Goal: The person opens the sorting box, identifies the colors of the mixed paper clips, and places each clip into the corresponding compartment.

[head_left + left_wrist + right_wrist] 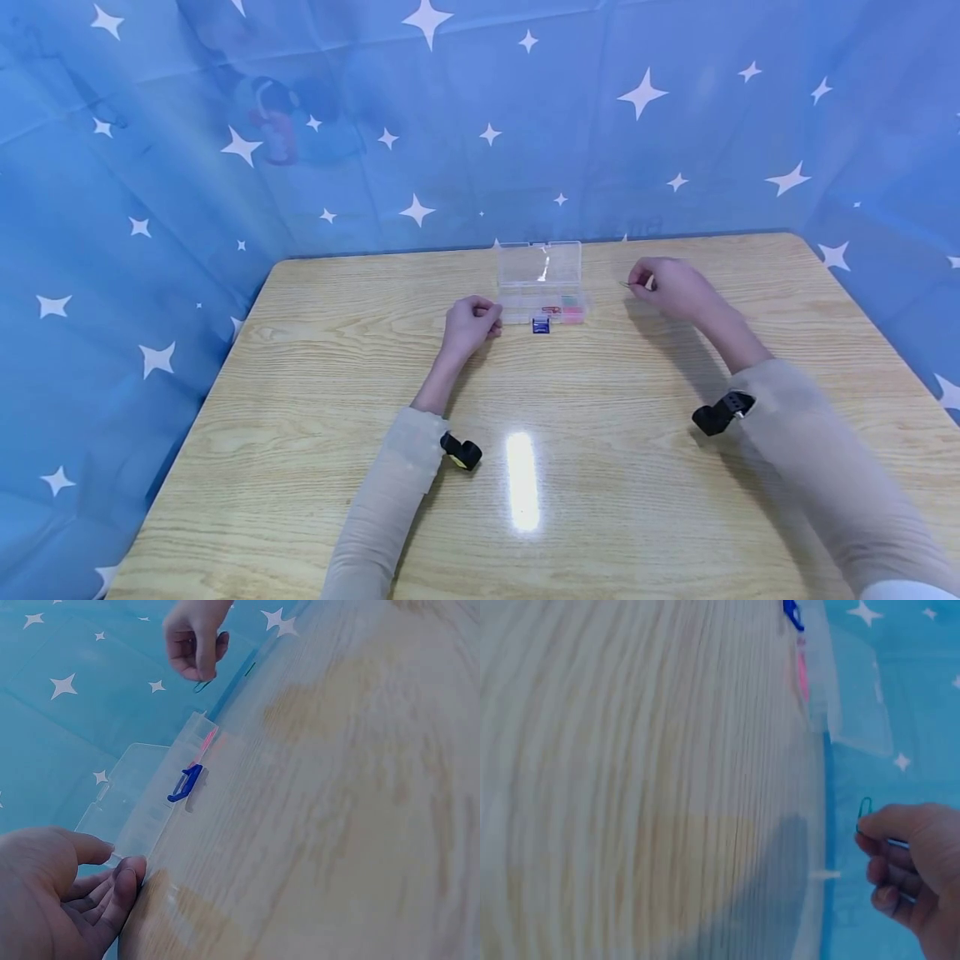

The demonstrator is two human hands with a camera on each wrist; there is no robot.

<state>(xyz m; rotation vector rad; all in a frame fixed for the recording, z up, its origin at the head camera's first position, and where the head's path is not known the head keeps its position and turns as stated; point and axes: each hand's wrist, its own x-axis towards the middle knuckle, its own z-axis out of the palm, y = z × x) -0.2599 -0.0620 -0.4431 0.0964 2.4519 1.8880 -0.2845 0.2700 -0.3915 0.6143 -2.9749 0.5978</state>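
Note:
A clear plastic compartment box (525, 315) stands at the back of the table, its transparent lid (538, 265) raised. My left hand (471, 323) holds the box's left end, thumb and fingers at its corner in the left wrist view. To the right of the box, my right hand (671, 287) is raised over the table. Its thumb and forefinger pinch a green paper clip (865, 805), with one looped end sticking out. Red clips (551, 310) and pink contents (572, 315) show in the right-hand compartments. A blue clip-like piece (186, 782) sits at the box's front side.
The wooden table (300, 417) reaches back to a blue star-patterned curtain (360, 108) behind the box. A small green item (250, 669) shows near the table's edge beyond the box. Light glares off the tabletop between my forearms.

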